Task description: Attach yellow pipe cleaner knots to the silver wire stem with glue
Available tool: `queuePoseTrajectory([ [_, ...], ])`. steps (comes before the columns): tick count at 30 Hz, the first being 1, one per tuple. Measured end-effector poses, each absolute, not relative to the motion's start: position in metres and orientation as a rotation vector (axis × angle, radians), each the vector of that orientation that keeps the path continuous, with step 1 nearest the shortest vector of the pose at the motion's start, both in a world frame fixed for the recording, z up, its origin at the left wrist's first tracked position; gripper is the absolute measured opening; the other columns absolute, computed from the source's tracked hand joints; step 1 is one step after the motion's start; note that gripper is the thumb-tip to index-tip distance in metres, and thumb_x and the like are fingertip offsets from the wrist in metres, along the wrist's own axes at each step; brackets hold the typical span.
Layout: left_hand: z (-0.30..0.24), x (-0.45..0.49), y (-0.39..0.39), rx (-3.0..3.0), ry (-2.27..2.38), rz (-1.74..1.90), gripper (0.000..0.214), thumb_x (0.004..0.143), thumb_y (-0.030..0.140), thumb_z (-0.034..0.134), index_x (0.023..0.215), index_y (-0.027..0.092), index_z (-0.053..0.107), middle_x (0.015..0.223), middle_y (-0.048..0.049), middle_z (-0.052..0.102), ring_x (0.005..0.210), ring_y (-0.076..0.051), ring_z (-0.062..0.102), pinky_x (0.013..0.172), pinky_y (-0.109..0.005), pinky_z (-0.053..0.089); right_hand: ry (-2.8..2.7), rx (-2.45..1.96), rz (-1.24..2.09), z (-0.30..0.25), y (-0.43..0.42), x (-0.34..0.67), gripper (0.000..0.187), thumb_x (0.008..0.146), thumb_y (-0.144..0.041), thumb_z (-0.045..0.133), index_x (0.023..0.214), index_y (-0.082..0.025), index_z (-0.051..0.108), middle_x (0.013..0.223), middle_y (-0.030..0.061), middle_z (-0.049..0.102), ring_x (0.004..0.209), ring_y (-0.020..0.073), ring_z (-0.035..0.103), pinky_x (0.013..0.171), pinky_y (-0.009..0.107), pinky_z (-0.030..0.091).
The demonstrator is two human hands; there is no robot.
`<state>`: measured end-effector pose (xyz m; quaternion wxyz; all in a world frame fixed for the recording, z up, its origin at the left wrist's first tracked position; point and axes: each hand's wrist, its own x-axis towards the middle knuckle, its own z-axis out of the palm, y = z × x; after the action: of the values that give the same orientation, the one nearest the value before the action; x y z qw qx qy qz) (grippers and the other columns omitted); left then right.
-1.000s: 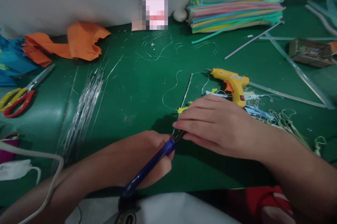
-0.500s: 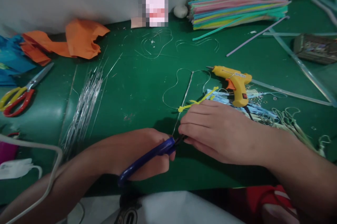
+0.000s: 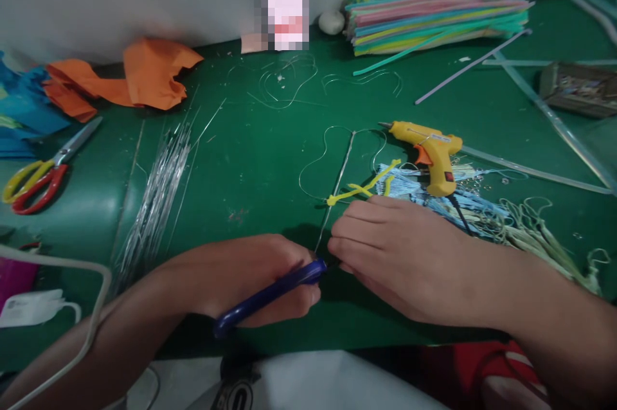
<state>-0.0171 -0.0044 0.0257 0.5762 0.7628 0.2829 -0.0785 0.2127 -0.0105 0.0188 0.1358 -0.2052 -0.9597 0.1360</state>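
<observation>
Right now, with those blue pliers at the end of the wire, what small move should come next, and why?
Probably a gentle squeeze and twist of the blue pliers. The left hand grips them with their tip at the near end of the thin wire. The right hand lies right beside that tip, so the wire end looks steadied there.

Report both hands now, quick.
Left hand: closed on the blue pliers.
Right hand: resting at the wire; grip cannot be told.

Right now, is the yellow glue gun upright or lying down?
Lying on its side: the glue gun shows its broad side, trigger and switch facing up, on the green table.
</observation>
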Motion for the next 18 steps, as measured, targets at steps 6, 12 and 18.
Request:
queuePoseTrajectory([
  [6, 0.025, -0.021, 0.004, 1.546, 0.676, -0.321, 0.03, 0.095, 0.035, 0.047, 0.073, 0.018, 0.059, 0.057, 0.0023, 0.059, 0.049, -0.01, 0.053, 0.044, -0.021, 0.038, -2.717, -0.678, 0.615, 0.017, -0.005, 0.216, 0.029, 0.097, -0.018, 0.041, 0.089, -0.014, 0.069, 0.082, 0.0069, 0.064, 0.077, 0.0194, 0.051, 0.069, 0.034, 0.037],
  [12, 0.02, -0.022, 0.005, 1.474, 0.647, -0.316, 0.037, 0.094, 0.039, 0.046, 0.067, 0.016, 0.058, 0.057, 0.001, 0.058, 0.048, -0.01, 0.054, 0.044, -0.019, 0.04, -2.685, -0.676, 0.762, 0.018, -0.002, 0.219, 0.027, 0.096, -0.018, 0.043, 0.093, -0.013, 0.07, 0.082, 0.0066, 0.064, 0.076, 0.0183, 0.051, 0.069, 0.033, 0.038],
  [18, 0.009, -0.029, 0.001, 1.464, 0.61, -0.214, 0.029, 0.092, 0.035, 0.05, 0.075, 0.017, 0.064, 0.058, 0.001, 0.061, 0.047, -0.01, 0.054, 0.042, -0.019, 0.04, -2.68, -0.664, 0.76, 0.016, 0.0, 0.22, 0.029, 0.099, -0.02, 0.042, 0.094, -0.014, 0.069, 0.085, 0.0073, 0.066, 0.077, 0.0184, 0.051, 0.07, 0.033, 0.04],
])
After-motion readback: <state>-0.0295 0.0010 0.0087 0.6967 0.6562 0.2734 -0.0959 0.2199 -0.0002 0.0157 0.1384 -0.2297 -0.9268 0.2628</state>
